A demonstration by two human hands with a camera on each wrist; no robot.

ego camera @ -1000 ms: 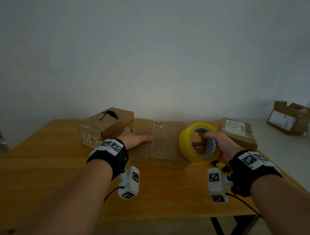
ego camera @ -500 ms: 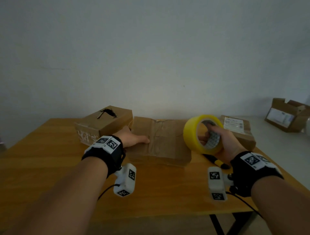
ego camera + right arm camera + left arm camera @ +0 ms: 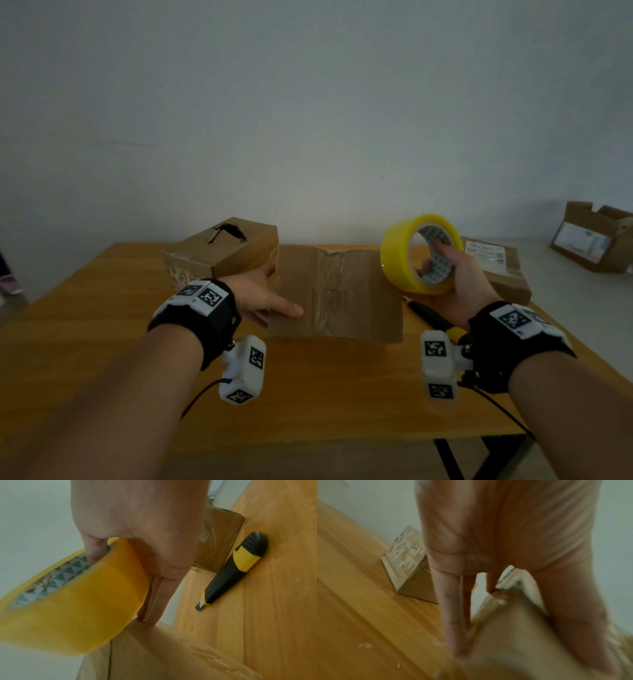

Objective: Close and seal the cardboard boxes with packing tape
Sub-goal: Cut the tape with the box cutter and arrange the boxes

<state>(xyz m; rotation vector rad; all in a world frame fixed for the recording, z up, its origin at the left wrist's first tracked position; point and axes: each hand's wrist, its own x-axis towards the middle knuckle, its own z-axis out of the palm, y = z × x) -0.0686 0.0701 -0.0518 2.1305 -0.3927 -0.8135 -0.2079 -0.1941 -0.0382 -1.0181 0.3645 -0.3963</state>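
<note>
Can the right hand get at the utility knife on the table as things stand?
Probably not straight away: the right hand is full, gripping the yellow tape roll. The utility knife lies uncovered on the table just below that hand, so the path looks free once the roll is put down.

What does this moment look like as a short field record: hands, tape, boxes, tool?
left hand: grips the left edge of the middle box, thumb on top
right hand: holds the yellow tape roll in the air, fingers through its core
middle box: flaps closed, old clear tape along the seam
torn box: behind the left hand, hole in its top
labelled box: behind the right hand
utility knife: lies on the table, right of the middle box
open box: far right, off the table
</note>
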